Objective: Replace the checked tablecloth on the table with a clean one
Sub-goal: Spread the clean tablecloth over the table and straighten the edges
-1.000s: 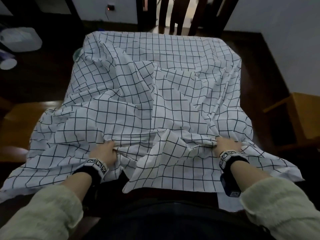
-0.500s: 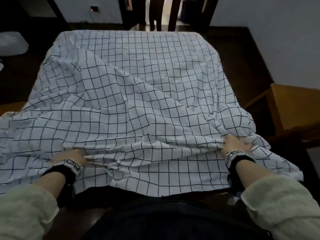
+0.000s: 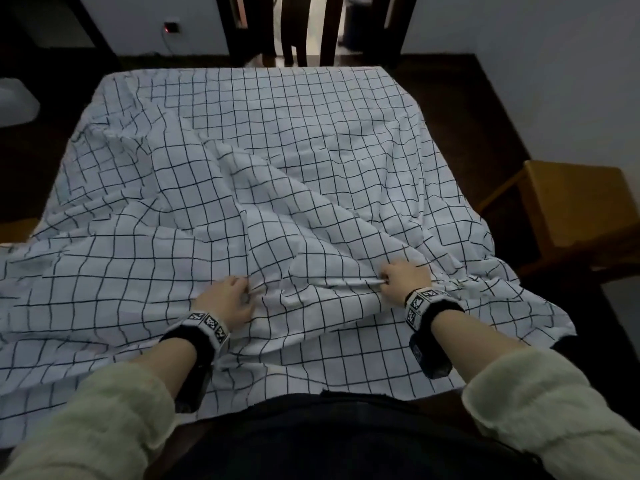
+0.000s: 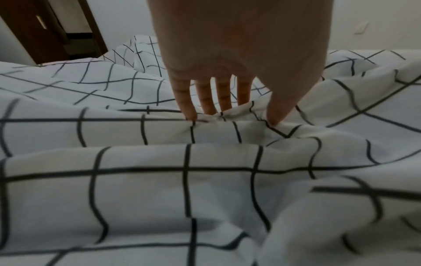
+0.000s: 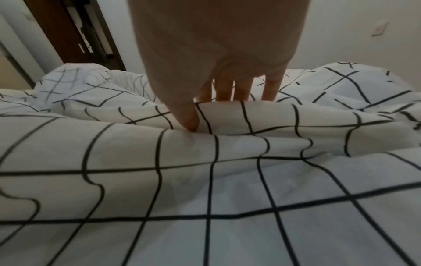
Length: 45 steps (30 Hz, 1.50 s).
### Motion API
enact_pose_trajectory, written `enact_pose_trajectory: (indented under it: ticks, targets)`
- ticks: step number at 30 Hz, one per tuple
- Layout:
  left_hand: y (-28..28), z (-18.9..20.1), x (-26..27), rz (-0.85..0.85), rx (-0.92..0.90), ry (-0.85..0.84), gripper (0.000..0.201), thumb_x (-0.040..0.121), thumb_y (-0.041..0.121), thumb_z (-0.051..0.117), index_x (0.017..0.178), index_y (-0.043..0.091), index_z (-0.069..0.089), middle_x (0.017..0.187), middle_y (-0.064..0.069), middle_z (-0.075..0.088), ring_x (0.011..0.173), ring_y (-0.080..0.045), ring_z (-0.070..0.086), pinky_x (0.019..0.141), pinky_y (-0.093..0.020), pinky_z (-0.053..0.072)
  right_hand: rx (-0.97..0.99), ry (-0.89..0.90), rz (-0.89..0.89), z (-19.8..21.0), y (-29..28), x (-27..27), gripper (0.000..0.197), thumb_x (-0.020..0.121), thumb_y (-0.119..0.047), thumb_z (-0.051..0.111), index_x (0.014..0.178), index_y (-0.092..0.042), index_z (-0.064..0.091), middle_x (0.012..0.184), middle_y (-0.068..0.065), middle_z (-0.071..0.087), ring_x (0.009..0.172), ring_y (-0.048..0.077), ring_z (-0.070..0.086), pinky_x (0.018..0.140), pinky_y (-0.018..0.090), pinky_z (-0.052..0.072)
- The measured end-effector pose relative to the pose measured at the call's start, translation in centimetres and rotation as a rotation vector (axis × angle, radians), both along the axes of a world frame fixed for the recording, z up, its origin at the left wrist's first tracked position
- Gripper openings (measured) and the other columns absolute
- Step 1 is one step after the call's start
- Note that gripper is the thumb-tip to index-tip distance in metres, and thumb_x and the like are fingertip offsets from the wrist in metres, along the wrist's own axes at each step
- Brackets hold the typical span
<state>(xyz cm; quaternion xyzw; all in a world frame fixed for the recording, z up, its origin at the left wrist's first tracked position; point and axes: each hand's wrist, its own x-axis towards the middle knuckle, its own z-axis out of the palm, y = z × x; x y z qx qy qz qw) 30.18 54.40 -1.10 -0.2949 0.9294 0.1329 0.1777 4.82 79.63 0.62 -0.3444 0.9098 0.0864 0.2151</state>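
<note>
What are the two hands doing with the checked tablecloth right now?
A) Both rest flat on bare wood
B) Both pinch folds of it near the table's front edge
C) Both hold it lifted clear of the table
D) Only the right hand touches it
B: the left hand and the right hand each pinch a raised fold of the checked tablecloth, which lies rumpled over the table.

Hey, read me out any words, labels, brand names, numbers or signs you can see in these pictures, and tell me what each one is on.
There is no readable text in any view.
Left wristband: black-and-white square code patterns, no letters or numbers.
Right wristband: the same kind of code patterns, nothing to read.
Tablecloth: only a black grid on white, no label showing.
Wall socket: a small red light, any marking too small to read.
</note>
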Motion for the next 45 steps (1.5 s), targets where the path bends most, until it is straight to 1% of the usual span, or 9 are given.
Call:
enact_pose_trajectory:
  ticks: [4,12,17,21,27,32,36,40,45]
  targets:
    - [1.0,-0.5,0.5,0.021,0.039,0.014,0.016,0.096,0.035,0.047,0.087,0.022,0.050,0.078,0.004,0.049,0.081,-0.023,0.058,0.060,-0.027,0.037,-0.012,-0.015,0.020,-0.5,0.7,0.3,0.027,0.090,-0.022,0.048,0.112,-0.027,0.063,0.113,0.001,0.061,0.103,0.026,0.058,0.086,0.034,0.042]
    - [4.2,0.4,0.8,0.037,0.120,-0.157,0.019,0.093,0.043,0.043,0.085,0.031,0.055,0.070,0.009,0.058,0.073,-0.015,0.058,0.060,-0.024,0.043,0.074,0.101,0.010,0.0,3.3,-1.8,0.028,0.090,-0.025,0.045,0.117,-0.026,0.054,0.117,-0.002,0.060,0.114,0.023,0.053,0.098,0.044,0.033]
    - [9.8,1.8,-0.5,0.195,-0.018,-0.048,0.025,0.093,0.045,0.039,0.104,0.026,0.052,0.096,0.003,0.061,0.086,-0.017,0.057,0.063,-0.028,0.040,0.075,0.093,0.082,0.1,7.1,-5.1,0.026,0.090,-0.022,0.045,0.113,-0.027,0.057,0.115,-0.003,0.062,0.111,0.023,0.056,0.103,0.048,0.034]
    - [16.1,1.4,-3.2,0.312,-0.103,-0.043,0.055,0.093,0.055,0.032,0.141,0.028,0.034,0.146,0.004,0.039,0.126,-0.021,0.045,0.092,-0.041,0.045,0.087,0.035,0.175,1.2,10.7,-7.3,0.017,0.088,-0.017,0.050,0.100,-0.021,0.062,0.102,0.002,0.067,0.097,0.026,0.063,0.088,0.037,0.046]
    - [25.0,1.3,-8.4,0.465,-0.005,-0.111,0.072,0.083,0.074,0.022,0.145,0.037,0.026,0.154,0.003,0.029,0.139,-0.023,0.029,0.106,-0.054,0.030,0.054,-0.139,0.276,1.5,18.2,-8.6,0.008,0.089,-0.026,0.051,0.095,-0.024,0.056,0.095,0.001,0.063,0.094,0.025,0.061,0.080,0.035,0.042]
    - [27.9,1.4,-10.5,0.499,0.022,-0.265,0.097,0.070,0.088,0.032,0.150,0.037,0.011,0.158,-0.003,0.019,0.142,-0.028,0.024,0.106,-0.064,0.024,0.119,-0.612,0.277,1.1,21.0,-10.1,0.044,0.089,-0.059,0.048,0.077,-0.021,0.065,0.073,0.000,0.069,0.063,0.013,0.063,0.058,0.025,0.049]
    - [28.2,0.9,-10.7,0.474,0.044,-0.324,0.114,0.056,0.095,0.042,0.149,0.044,-0.001,0.161,-0.006,0.001,0.146,-0.033,0.010,0.106,-0.069,0.020,-0.029,-0.409,0.239,1.0,20.4,-11.2,0.050,0.092,-0.056,0.041,0.068,-0.018,0.062,0.065,-0.003,0.066,0.068,0.019,0.068,0.064,0.028,0.053]
    - [27.8,0.5,-11.1,0.451,0.058,-0.336,0.122,0.054,0.090,0.052,0.148,0.045,-0.011,0.159,-0.007,-0.015,0.145,-0.042,-0.001,0.108,-0.068,0.015,-0.242,-0.275,0.306,0.3,18.5,-12.0,0.033,0.096,-0.040,0.041,0.121,-0.027,0.057,0.117,-0.005,0.064,0.100,0.017,0.060,0.086,0.035,0.051]
    - [25.9,0.5,-11.5,0.367,0.065,-0.365,0.132,0.048,0.090,0.057,0.140,0.049,-0.029,0.157,-0.009,-0.024,0.142,-0.047,-0.010,0.111,-0.066,0.010,-0.212,-0.291,0.493,0.1,14.0,-12.4,0.054,0.094,-0.042,0.043,0.146,-0.038,0.028,0.157,-0.009,0.019,0.145,0.020,0.012,0.118,0.042,0.012]
